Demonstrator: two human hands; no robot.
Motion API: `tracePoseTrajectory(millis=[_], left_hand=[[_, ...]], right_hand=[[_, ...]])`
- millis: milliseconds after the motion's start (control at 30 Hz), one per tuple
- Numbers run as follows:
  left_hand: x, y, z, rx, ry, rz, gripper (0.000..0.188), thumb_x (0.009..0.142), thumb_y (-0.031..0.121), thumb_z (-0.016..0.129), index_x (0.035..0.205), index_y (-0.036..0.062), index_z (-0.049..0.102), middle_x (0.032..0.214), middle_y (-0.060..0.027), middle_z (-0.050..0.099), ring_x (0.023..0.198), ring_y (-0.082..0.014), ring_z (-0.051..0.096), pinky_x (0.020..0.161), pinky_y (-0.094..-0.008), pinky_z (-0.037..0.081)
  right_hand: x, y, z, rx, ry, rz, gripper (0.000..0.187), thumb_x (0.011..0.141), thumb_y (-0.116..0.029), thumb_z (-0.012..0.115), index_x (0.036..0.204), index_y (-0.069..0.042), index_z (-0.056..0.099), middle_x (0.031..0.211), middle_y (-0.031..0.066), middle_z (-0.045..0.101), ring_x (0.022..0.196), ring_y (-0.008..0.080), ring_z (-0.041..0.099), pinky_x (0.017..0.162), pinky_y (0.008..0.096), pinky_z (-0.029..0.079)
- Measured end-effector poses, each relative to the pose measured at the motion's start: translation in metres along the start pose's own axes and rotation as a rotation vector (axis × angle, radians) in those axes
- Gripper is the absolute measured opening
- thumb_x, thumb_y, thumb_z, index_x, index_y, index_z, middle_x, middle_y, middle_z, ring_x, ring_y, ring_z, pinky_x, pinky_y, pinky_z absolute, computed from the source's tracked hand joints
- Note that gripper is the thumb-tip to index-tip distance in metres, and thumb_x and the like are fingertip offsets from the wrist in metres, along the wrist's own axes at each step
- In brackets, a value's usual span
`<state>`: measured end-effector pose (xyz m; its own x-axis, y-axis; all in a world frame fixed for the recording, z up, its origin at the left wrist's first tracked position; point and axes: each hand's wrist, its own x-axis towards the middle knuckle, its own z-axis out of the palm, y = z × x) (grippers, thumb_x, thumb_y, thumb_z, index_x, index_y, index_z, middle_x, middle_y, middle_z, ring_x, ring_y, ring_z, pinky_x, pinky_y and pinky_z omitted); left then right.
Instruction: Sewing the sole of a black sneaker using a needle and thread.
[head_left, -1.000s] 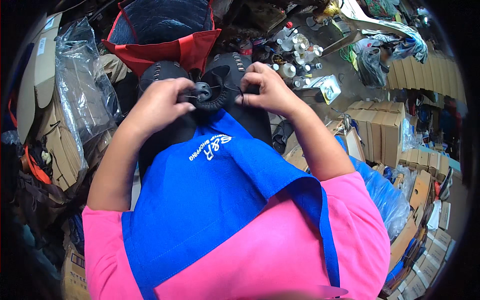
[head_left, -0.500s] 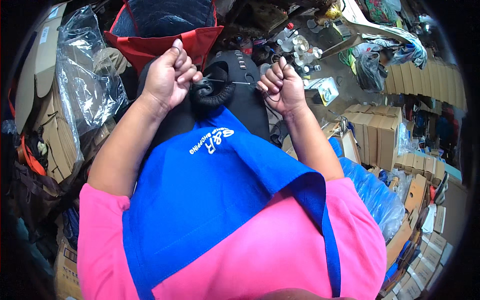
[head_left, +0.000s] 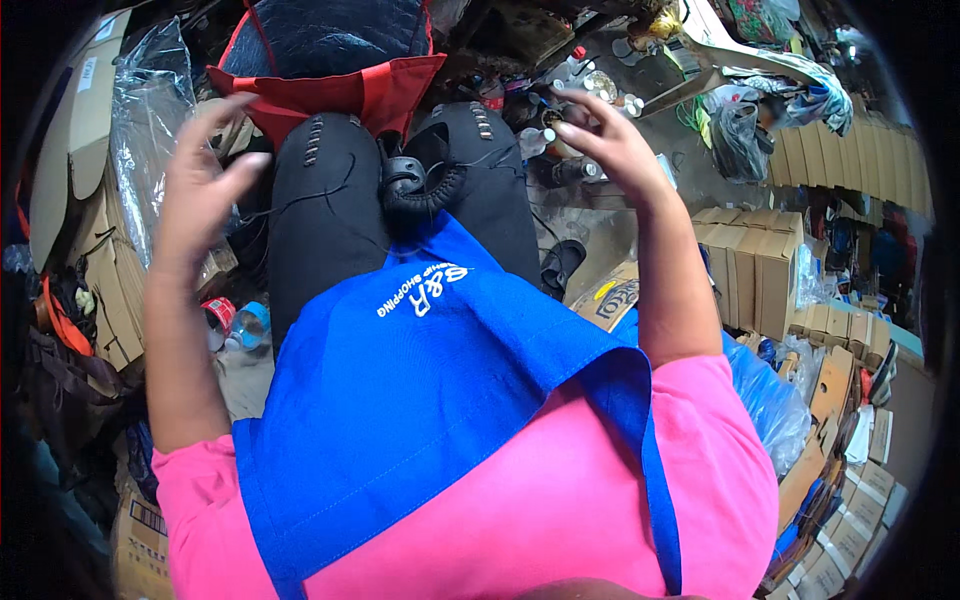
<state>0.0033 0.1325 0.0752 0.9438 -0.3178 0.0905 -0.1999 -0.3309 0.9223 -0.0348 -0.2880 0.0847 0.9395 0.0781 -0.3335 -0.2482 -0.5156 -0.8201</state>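
Observation:
Between my thighs rests a black curved, ribbed piece (head_left: 433,194) with a smooth rounded end; its exact kind I cannot tell. Thin black cord (head_left: 340,186) trails from it across my dark trousers. My left hand (head_left: 200,185), a little smeared by motion, is raised to the left of my knee with thumb and fingers apart and nothing visible in it. On the other side, my right hand (head_left: 618,150) is lifted beyond my right leg, fingers spread, holding nothing that I can see. A blue cloth apron (head_left: 400,370) covers my lap.
A red bag with a silvery lining (head_left: 300,97) stands open beyond my knees. Small bottles (head_left: 575,75) crowd the floor at the far right. Clear plastic wrap (head_left: 150,110) and cardboard lie left; stacked cartons (head_left: 755,270) and a blue plastic-wrapped bundle (head_left: 765,395) stand right.
My closed hands, together over the black piece with thin cord stretched between them, have let go and swung wide apart. The cord now lies loose over my trousers.

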Motion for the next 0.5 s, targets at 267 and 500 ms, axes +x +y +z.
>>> tracePoseTrajectory(millis=[267, 500], left_hand=[[-0.011, 0.01, 0.116, 0.514, -0.419, 0.407, 0.03, 0.069, 0.01, 0.072, 0.097, 0.0064, 0.06, 0.102, -0.0107, 0.058, 0.082, -0.0318, 0.062, 0.073, -0.0411, 0.051], [-0.007, 0.001, 0.116, 0.486, -0.438, 0.46, 0.029, 0.069, 0.007, 0.071, 0.097, 0.0067, 0.061, 0.1, -0.0103, 0.059, 0.084, -0.0314, 0.062, 0.074, -0.0388, 0.051]], right_hand=[[0.049, -0.066, 0.066, -0.618, -0.492, -0.125, 0.033, 0.084, -0.036, 0.068, 0.091, -0.004, 0.065, 0.07, 0.0061, 0.06, 0.069, 0.0146, 0.055, 0.064, 0.033, 0.044], [0.009, -0.023, 0.078, -0.261, -0.31, 0.016, 0.035, 0.091, -0.035, 0.06, 0.083, -0.001, 0.059, 0.063, -0.0012, 0.048, 0.064, 0.0076, 0.043, 0.058, 0.0294, 0.039]])
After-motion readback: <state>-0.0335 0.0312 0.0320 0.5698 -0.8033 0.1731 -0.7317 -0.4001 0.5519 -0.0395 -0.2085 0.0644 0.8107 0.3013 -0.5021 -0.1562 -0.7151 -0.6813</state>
